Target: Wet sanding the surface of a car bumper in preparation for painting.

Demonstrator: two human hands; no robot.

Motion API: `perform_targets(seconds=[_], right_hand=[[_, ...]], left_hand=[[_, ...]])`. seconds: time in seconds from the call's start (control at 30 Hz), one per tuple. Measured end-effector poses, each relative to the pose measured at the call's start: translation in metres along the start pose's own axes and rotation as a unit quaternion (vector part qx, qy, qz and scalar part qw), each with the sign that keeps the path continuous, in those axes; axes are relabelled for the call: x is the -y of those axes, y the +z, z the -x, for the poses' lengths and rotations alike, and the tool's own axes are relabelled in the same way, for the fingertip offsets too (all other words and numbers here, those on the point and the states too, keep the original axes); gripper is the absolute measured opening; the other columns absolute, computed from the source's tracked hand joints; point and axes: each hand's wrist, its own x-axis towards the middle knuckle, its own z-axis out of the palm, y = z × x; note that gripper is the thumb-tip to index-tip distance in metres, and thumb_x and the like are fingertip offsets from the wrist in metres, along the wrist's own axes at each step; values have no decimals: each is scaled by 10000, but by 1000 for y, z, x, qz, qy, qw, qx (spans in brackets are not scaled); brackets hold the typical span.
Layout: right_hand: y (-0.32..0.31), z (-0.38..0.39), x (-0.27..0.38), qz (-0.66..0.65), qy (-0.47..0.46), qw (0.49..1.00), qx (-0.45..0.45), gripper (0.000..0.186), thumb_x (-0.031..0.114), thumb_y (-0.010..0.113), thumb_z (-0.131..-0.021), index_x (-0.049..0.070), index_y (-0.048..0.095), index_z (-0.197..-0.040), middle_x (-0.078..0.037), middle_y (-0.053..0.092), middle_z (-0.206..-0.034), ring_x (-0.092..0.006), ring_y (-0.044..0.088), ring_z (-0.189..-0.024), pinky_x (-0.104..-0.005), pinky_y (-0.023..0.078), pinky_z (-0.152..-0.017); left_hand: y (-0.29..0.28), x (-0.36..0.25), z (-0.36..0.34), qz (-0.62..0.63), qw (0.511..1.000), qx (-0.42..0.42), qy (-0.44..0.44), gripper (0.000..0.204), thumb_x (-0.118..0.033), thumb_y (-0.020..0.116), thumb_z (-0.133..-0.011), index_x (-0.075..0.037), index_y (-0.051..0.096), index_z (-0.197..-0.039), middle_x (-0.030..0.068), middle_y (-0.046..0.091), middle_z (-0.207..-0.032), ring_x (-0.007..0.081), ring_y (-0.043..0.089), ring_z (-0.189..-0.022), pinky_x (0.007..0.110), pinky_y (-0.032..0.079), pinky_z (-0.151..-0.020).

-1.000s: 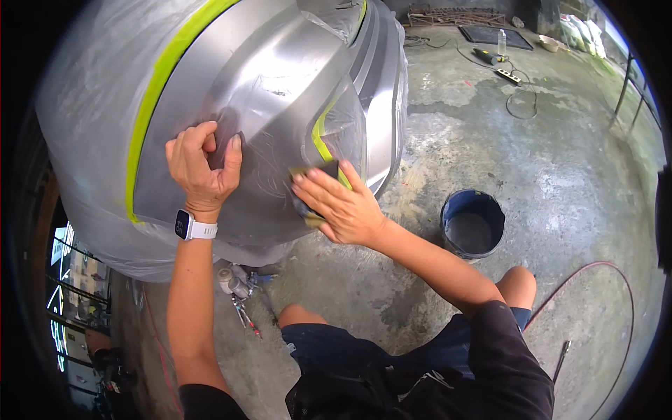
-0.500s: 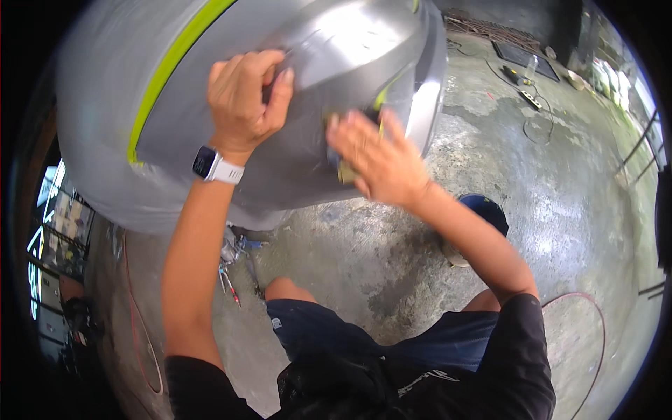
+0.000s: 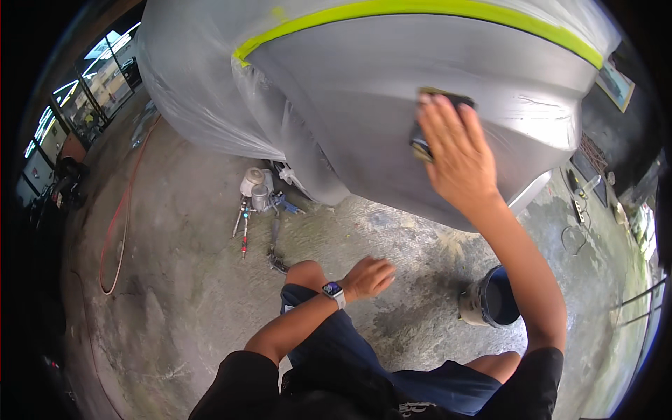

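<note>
My right hand [image 3: 458, 150] lies over a folded piece of sandpaper [image 3: 418, 148], dark with yellowish edges, and presses it against a matte grey car body panel [image 3: 364, 84]. Its fingers cover much of the paper; whether a block sits inside is hidden. Bright green masking tape [image 3: 392, 8] runs along the panel's upper edge, and clear plastic sheeting [image 3: 203, 91] covers the body to the left. My left hand [image 3: 369, 278], a watch on its wrist, hangs near my knee, away from the panel, with its fingers curled and nothing visible in them.
A dark bucket [image 3: 483, 301] stands on the wet concrete floor at my right. Spray guns [image 3: 259, 192] and a blue-handled tool [image 3: 287, 203] sit below the plastic. A reddish hose [image 3: 126, 210] lies at the left; a power strip [image 3: 579, 210] with a cord lies far right.
My left hand has come off the panel and dropped toward my knee. My right hand stays on the panel with the sandpaper. The view has swung left.
</note>
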Motion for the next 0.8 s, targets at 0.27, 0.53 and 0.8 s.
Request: perform_targets(seconds=[0.27, 0.53, 0.8], right_hand=[[-62, 34, -30, 173, -218, 954, 111, 798, 451, 516, -984, 130, 227, -1654, -2, 138, -1742, -188, 92, -1603, -430, 69, -1314], [-16, 50, 8, 77, -128, 983, 108, 793, 453, 516, -989, 128, 228, -1653, 3, 97, -1750, -172, 99, -1604, -440, 37, -1312], [-11, 90, -23, -51, -38, 997, 33, 736, 347, 503, -991, 109, 256, -1643, -12, 189, -1733, -169, 130, -1599, -421, 60, -1315]], left_hand=[[49, 31, 66, 87, 964, 212, -135, 232, -238, 641, -987, -46, 599, -1112, 137, 587, -1060, 324, 666, -910, 465, 548, -780], [53, 28, 57, 92, 903, 315, -278, 327, -304, 618, -1008, -63, 588, -1228, 146, 589, -1213, 336, 659, -1042, 461, 532, -898], [49, 25, 62, 110, 904, 300, -283, 346, -333, 638, -989, -86, 584, -1225, 137, 617, -1236, 355, 664, -1077, 477, 547, -908]])
